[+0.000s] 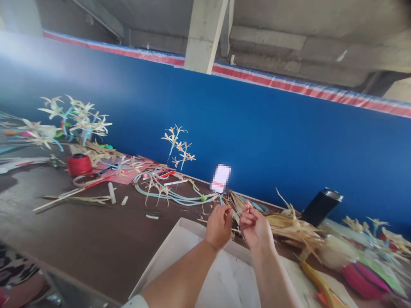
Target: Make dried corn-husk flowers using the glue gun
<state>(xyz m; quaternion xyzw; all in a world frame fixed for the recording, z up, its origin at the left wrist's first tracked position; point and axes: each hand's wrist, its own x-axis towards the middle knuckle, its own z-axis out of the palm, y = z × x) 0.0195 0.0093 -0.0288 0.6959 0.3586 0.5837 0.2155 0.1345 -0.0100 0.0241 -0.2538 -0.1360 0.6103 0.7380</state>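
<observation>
Over the far edge of a white shallow box (160, 261), my left hand (220, 226) is raised with its fingers curled. Close to its right, my right hand (256, 227) has thumb and fingertips pressed together in a pinch. Whatever either hand holds is too small or hidden to make out. Strips of dried, straw-coloured husk (293, 226) lie beside and behind my right hand. Beyond my left hand runs a coil of pale blue cord (167, 196). A small upright spray of husk flowers (175, 139) on blue-wrapped stems stands near the blue partition.
A blurred phone-like screen (220, 177) leans at the partition (289, 137). A black flask (322, 207) tilts at right, near a pink pouch (366, 280). More husk flowers (86, 117) stand at left behind a red round object (79, 165). Sticks and scraps lie on the brown table (105, 239).
</observation>
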